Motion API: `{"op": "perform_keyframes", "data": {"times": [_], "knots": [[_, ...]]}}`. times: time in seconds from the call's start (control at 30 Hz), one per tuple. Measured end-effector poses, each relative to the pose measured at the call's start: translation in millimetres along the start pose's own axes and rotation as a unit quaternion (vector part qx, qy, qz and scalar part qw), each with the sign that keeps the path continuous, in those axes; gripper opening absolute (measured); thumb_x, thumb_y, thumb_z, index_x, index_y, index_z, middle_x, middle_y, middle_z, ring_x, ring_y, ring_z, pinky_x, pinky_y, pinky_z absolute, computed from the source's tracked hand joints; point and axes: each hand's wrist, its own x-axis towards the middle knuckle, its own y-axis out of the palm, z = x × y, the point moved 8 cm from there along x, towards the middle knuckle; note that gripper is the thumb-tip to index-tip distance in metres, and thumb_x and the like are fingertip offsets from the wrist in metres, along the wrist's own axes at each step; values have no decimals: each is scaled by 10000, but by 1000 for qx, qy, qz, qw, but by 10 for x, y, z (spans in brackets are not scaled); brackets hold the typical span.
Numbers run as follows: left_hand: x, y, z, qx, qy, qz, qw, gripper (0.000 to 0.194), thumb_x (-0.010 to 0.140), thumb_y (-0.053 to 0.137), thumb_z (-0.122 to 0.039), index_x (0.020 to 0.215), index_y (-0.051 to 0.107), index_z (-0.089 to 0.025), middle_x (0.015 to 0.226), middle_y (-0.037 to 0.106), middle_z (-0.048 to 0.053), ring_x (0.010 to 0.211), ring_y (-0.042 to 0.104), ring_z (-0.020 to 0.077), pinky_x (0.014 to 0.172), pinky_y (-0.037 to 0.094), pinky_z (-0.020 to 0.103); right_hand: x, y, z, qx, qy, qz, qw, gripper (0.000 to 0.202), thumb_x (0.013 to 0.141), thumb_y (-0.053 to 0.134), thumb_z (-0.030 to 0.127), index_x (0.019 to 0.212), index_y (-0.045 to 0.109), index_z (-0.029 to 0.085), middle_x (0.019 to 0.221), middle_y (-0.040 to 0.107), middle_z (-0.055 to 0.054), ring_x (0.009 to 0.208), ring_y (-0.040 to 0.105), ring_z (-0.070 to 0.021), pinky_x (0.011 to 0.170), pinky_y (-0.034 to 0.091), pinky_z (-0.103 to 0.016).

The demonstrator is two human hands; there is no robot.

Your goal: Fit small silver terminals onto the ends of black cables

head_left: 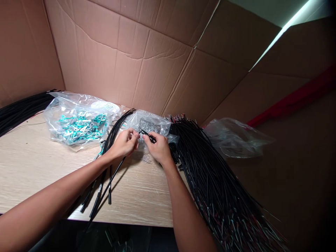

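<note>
My left hand is closed in a pinch on a black cable, which trails down to the lower left across the table edge. The pinched end is too small to make out. My right hand is closed around a small black pointed tool; its tip reaches close to my left fingertips. Just behind both hands lies a clear plastic bag holding many tiny silvery metal pieces. More black cables lie under and beside my left wrist.
A clear bag of teal and silver pieces lies to the left. A large bundle of black cables with bared wire ends fills the right. More cables lie far left. Tiny bits are scattered on the table. Cardboard walls enclose the back.
</note>
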Motion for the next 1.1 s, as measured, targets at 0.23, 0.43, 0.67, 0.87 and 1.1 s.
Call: {"op": "perform_keyframes", "data": {"times": [0.23, 0.43, 0.67, 0.87, 1.1], "knots": [[-9, 17, -38, -49, 13, -4, 999, 240, 993, 530, -419, 885, 491, -209, 506, 559, -43, 299, 390, 95, 302, 261, 194, 3, 30, 1, 22, -4, 10, 1000, 344, 980, 579, 428, 795, 733, 183, 726, 672, -42, 702, 563, -187, 649, 417, -306], [-19, 52, -31, -53, 27, 10, 998, 293, 1019, 522, -480, 941, 500, -198, 532, 579, -40, 299, 419, 96, 304, 261, 179, 20, 24, -28, 46, -12, 9, 999, 358, 985, 574, 414, 759, 709, 172, 699, 647, -26, 667, 539, -171, 638, 404, -300], [29, 23, 48, -57, 3, 6, 998, 321, 1070, 420, -475, 971, 527, -189, 522, 558, -41, 286, 402, 103, 296, 253, 188, -8, -60, 47, 12, -25, -48, 998, 347, 981, 604, 421, 726, 627, 186, 635, 530, 19, 599, 445, -131, 572, 322, -283], [44, 19, 24, -54, 2, 10, 998, 349, 1046, 479, -484, 879, 549, -185, 505, 512, -45, 311, 351, 85, 326, 242, 188, -17, -24, 73, 2, -37, -51, 998, 291, 980, 615, 403, 777, 645, 195, 630, 514, 26, 567, 441, -121, 544, 324, -271], [77, 3, 27, -40, 43, 18, 998, 354, 1018, 512, -480, 826, 557, -186, 513, 468, -45, 374, 335, 88, 391, 249, 210, -9, -2, 61, 1, -35, -41, 999, 256, 963, 626, 405, 848, 697, 187, 657, 565, 11, 558, 447, -123, 550, 343, -277]]}}
